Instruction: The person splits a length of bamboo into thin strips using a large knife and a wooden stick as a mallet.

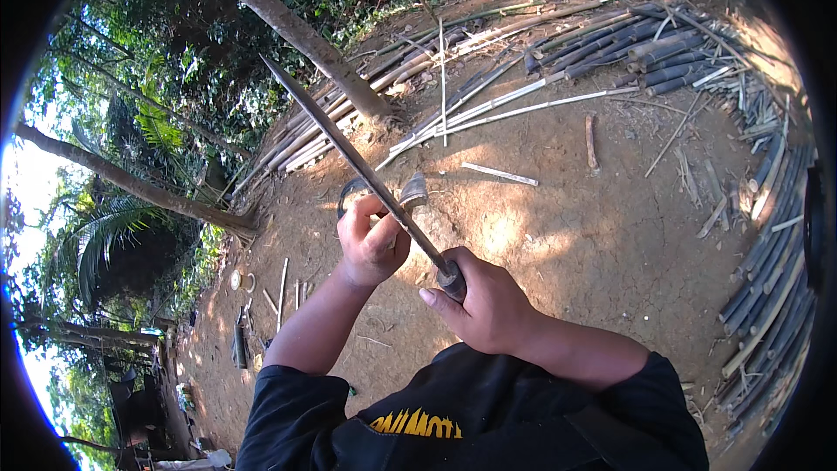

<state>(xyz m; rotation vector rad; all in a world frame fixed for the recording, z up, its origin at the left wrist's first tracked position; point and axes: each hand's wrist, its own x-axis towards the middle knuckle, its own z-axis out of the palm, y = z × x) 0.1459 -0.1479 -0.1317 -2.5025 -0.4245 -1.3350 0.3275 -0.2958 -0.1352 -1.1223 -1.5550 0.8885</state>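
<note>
Fingers of the right hand (495, 301) close round the handle of a long knife (344, 150); the left hand (370, 244) curls at its blade.

The step in hand appears to be steadying the knife across the body; the next move seems to call for a firm right grip, with the left fingers kept clear of the edge. The handle lies inside the right fingers, and the blade slants up and left, crossing in front of the left hand's inner side. The left fingers are bent inward; whether they pinch the blade or something behind it, I cannot tell. A grey tapered piece (413, 188) shows just beyond them, above bare ground (567, 262), with bamboo poles (602, 48) stacked farther off.
</note>
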